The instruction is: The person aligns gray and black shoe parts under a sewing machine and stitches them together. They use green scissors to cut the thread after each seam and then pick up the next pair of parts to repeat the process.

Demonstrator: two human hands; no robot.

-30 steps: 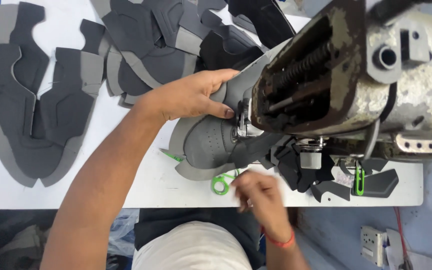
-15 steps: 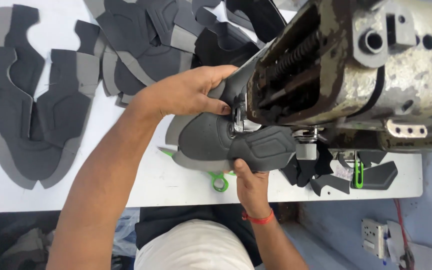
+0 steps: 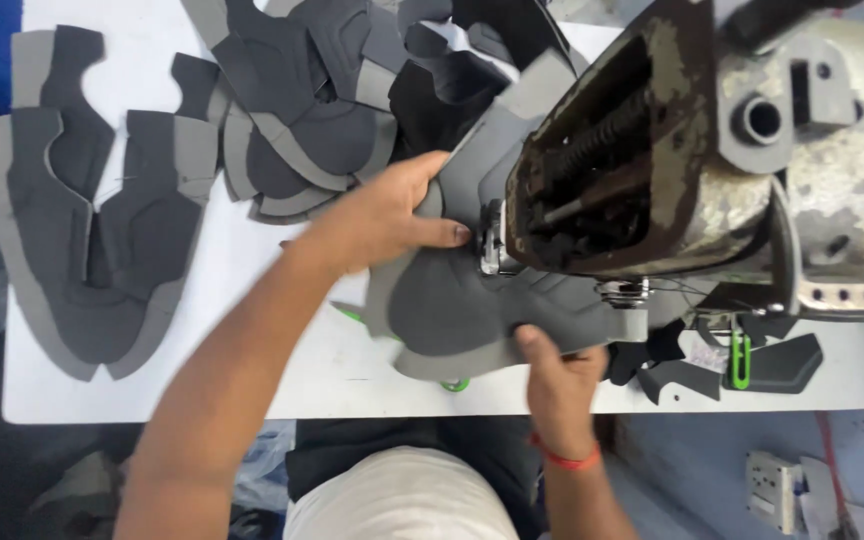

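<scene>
A grey and dark grey shoe-upper piece [image 3: 452, 310] lies under the head of a worn sewing machine [image 3: 712, 160]. My left hand [image 3: 382, 215] presses flat on its far side, fingers pointing at the needle area [image 3: 492, 245]. My right hand [image 3: 552, 375] grips the near edge of the same piece, thumb on top. A red band circles my right wrist.
Stacks of cut grey upper pieces [image 3: 82, 230] lie at the left and along the back [image 3: 302, 110] of the white table [image 3: 252, 370]. Green-handled scissors [image 3: 452, 383] peek from under the piece. Small black cut parts [image 3: 772, 365] and a green clip sit at the right.
My right hand moved up from near the scissors and took hold of the piece's near edge. The piece has shifted and turned under the machine head. My left hand stays pressed on it.
</scene>
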